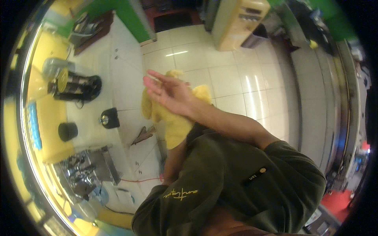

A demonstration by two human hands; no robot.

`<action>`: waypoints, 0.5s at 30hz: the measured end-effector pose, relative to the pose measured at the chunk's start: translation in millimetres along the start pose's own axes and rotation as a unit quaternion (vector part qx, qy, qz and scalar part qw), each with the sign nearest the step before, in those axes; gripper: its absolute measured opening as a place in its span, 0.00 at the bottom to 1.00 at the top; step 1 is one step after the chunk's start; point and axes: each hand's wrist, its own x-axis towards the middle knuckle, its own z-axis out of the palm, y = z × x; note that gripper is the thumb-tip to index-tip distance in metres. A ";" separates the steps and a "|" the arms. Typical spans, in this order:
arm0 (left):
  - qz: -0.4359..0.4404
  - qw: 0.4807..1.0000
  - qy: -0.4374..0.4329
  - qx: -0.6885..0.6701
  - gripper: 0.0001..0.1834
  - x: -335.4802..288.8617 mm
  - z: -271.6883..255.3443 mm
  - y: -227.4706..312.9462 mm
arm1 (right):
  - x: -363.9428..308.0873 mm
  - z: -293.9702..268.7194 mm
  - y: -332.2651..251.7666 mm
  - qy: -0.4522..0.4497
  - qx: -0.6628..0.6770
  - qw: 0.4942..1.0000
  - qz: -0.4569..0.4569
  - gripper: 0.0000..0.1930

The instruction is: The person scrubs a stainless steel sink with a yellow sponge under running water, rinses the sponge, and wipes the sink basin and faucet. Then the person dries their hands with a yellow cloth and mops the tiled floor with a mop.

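Note:
A fluffy yellow cloth (173, 126) hangs in front of my chest, above the floor. It covers my left hand, so only the left forearm (175, 162) shows below it and the fingers are hidden. Across the cloth lies my right hand (171, 94), with its fingers stretched out and a little apart, pointing to the left. Part of the cloth shows beyond the right wrist as well. Whether the right palm presses on the cloth or hovers just over it, I cannot tell.
On the left, a white counter (92, 129) carries a black grinder-like machine (76, 85), a black cup (68, 131), a tamper on a black mat (110, 118) and a metal espresso machine (84, 173). A brown cloth (143, 135) hangs at its edge. Ahead stands a cream dispenser (240, 23) on the tiled floor (228, 74).

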 end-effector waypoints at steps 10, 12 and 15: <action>0.049 0.953 -0.299 0.033 0.16 11.6 20.2 -44.6 | 41.3 20.8 8.2 -0.109 -0.110 0.982 0.107 0.16; 0.001 0.960 -0.274 0.051 0.16 2.3 30.3 -40.3 | 38.9 12.3 -1.5 -0.092 -0.488 0.864 -0.086 0.11; -0.041 0.957 -0.275 0.082 0.16 -11.8 51.8 -29.8 | 38.0 -19.2 -21.5 -0.045 -0.861 0.422 -0.279 0.06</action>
